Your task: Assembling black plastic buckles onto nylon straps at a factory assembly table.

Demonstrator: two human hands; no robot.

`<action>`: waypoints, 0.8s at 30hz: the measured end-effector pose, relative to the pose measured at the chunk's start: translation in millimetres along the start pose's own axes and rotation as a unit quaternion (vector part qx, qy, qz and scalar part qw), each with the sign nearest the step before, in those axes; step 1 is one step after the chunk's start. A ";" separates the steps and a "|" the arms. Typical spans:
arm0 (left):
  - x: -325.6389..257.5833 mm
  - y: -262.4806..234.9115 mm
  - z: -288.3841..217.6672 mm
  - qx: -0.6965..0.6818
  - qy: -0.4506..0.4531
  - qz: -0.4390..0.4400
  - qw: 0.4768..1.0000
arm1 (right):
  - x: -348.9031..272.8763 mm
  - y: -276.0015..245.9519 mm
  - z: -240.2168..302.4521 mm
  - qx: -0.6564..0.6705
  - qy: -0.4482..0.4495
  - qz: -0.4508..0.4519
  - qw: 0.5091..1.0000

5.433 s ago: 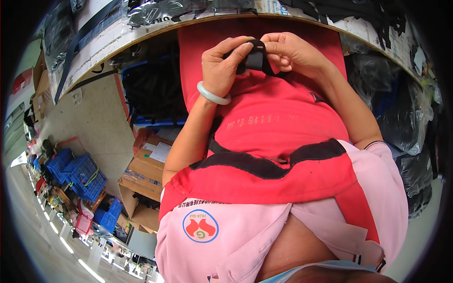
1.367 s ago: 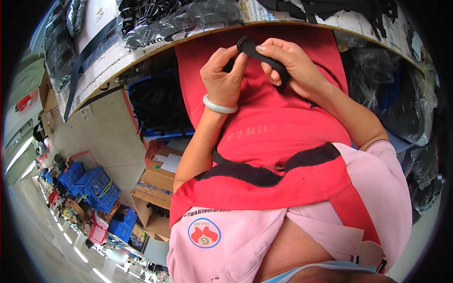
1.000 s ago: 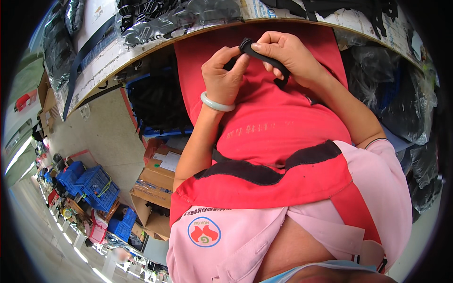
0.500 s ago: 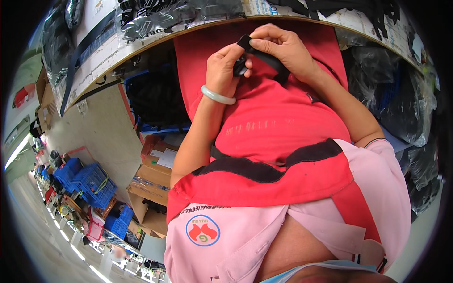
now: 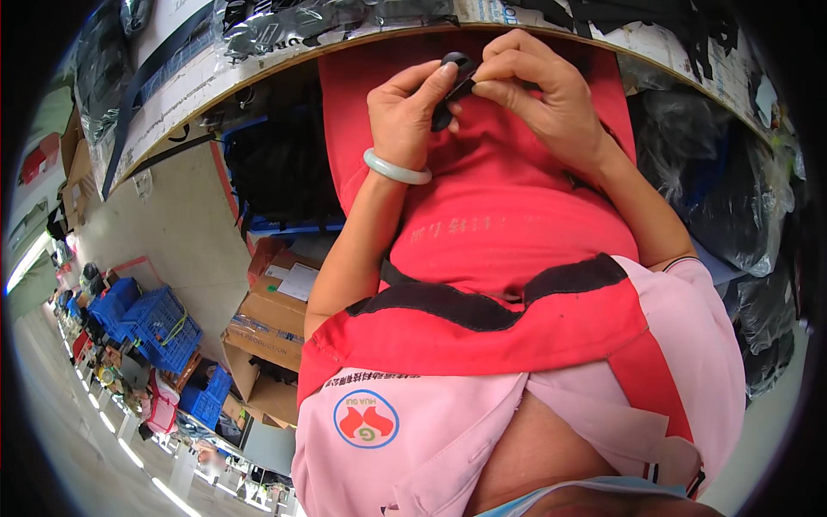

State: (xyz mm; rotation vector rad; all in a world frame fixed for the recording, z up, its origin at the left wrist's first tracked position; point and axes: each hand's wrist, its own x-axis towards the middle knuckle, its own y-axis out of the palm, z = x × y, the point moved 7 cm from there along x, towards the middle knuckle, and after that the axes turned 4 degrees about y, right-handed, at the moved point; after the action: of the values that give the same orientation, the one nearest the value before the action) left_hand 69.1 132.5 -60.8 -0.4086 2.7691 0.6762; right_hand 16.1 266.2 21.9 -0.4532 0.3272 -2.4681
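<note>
My left hand point(image 5: 403, 112), with a pale bangle at its wrist, is closed around a black rounded plastic piece point(image 5: 458, 60) that shows above and below the fingers. The piece's exact kind is not clear. Close by on the right, my right hand point(image 5: 543, 95) pinches the end of a narrow black strap point(image 5: 466, 84), seen nearly edge-on beside the plastic piece. Most of the strap is hidden by the fingers. Both hands are raised over the red apron point(image 5: 508, 198) on my lap, just below the table edge.
Ahead curves a worktable point(image 5: 185, 103) with black straps and plastic-wrapped black goods. Under it at left stands a blue crate point(image 5: 293, 229) of black items. Cardboard boxes point(image 5: 267, 314) and stacked blue baskets point(image 5: 164, 327) lie further left. Bagged black goods point(image 5: 715, 189) fill the right side.
The black strap hung in a wide loop between my hands before; now only a thin part shows. The rounded plastic piece has turned up into view in my left hand. My right hand has shifted slightly.
</note>
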 end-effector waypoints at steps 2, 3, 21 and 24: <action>0.9 -6.0 0.4 0.000 0.014 -0.007 1.000 | 0.4 -2.2 19.5 0.004 -0.022 -0.006 1.000; 0.5 -6.6 -1.6 -0.003 0.023 -0.014 1.000 | 1.5 -2.1 12.2 0.016 0.073 0.015 0.997; -6.0 -4.7 -2.4 0.050 0.097 -0.015 0.994 | -21.8 18.3 -62.2 0.120 0.320 0.026 0.939; -4.2 -6.2 -2.4 0.044 0.094 -0.011 0.995 | -19.9 28.5 -66.3 0.201 0.324 0.022 0.924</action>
State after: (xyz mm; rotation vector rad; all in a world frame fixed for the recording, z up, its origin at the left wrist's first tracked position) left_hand 74.6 126.9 -60.0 -0.5071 2.9535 0.5341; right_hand 20.0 264.1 -52.8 0.5516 0.0761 -2.4868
